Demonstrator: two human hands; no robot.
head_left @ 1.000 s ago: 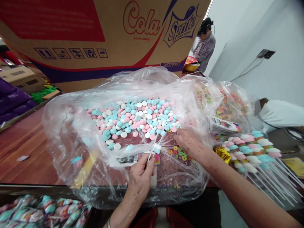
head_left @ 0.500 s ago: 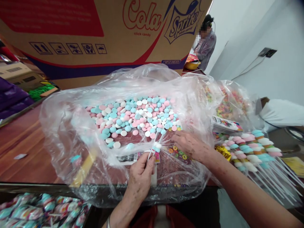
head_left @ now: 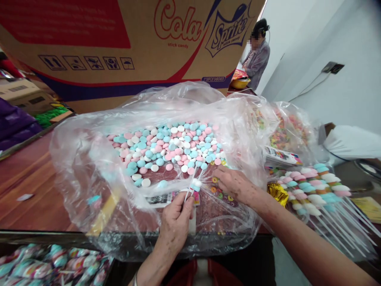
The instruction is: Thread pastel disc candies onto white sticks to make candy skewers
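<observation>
My left hand [head_left: 176, 216] is closed around two thin white candy sticks [head_left: 193, 183], held upright at a slant. White and pale blue candies [head_left: 195, 184] are threaded partway along them, above my fingers. My right hand [head_left: 232, 183] hovers over small coloured ring candies [head_left: 218, 194], its fingers drawn together; whatever they may pinch is hidden. Beyond both hands, a heap of pink, blue and white button-shaped candies [head_left: 172, 149] lies inside an opened clear plastic bag [head_left: 80, 159].
Finished candy skewers [head_left: 318, 188] are piled at right, beside gold foil [head_left: 277, 194] and stacked printed cards [head_left: 281, 155]. A large cardboard box [head_left: 133, 47] blocks the back. Wrapped candies [head_left: 53, 264] fill a container at lower left. Another person [head_left: 258, 59] works in the background.
My right hand has shifted slightly left, nearer the sticks, over the ring candies. My left hand keeps its hold on the sticks in almost the same place.
</observation>
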